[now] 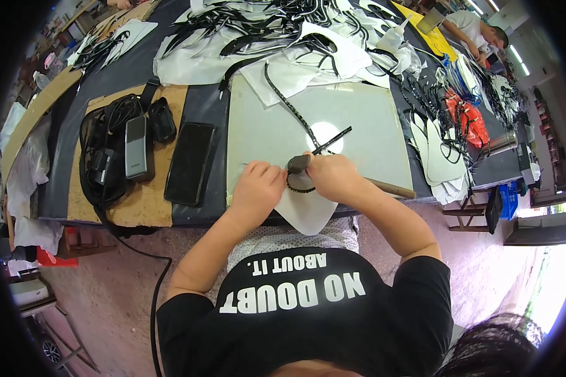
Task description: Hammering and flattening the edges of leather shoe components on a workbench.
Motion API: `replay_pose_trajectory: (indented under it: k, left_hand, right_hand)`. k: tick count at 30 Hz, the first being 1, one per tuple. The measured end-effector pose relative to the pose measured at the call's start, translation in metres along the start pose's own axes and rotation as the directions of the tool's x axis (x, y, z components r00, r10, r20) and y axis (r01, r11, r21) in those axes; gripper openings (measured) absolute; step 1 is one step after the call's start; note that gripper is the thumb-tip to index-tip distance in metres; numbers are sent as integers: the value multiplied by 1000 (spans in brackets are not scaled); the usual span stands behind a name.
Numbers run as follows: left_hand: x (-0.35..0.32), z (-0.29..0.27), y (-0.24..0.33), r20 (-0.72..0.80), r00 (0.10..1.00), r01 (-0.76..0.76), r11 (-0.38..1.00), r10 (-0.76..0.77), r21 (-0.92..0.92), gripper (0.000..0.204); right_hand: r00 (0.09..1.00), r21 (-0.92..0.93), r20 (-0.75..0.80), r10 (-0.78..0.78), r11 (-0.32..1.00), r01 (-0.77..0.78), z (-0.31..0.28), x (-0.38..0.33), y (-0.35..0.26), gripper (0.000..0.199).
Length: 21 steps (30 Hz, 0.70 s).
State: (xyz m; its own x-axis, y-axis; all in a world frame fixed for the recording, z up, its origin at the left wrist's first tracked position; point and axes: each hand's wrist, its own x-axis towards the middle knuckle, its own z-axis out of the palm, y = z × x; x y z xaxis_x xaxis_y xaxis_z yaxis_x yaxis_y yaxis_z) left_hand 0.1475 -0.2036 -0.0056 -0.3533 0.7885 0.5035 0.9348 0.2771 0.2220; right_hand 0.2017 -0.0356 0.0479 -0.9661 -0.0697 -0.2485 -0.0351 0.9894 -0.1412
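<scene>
A worker's left hand presses fingers-down on a white cut piece overhanging the front edge of a grey work board, while the right hand grips a dark-headed hammer over a black strap. With fingertips so near the head, a slip could likely pinch them or shift the piece.

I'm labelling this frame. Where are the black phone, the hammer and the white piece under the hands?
black phone (189, 163), head view, middle of its screen.
hammer (297, 164), head view, its dark head.
white piece (306, 212), head view, lower rounded part.
</scene>
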Motion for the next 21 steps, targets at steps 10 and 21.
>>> replay_pose_trajectory:
  k: [10, 21]
  left_hand:
    - [2, -10, -7, 17, 1000, 1, 987, 1, -161, 17]
    - [-2, -6, -5, -45, 995, -85, 996, 86, 13, 16]
  right_hand:
    - [998, -63, -23, -64, 996, 62, -7, 6, 5, 17]
    - [989, -76, -8, -148, 986, 147, -20, 6, -6, 14]
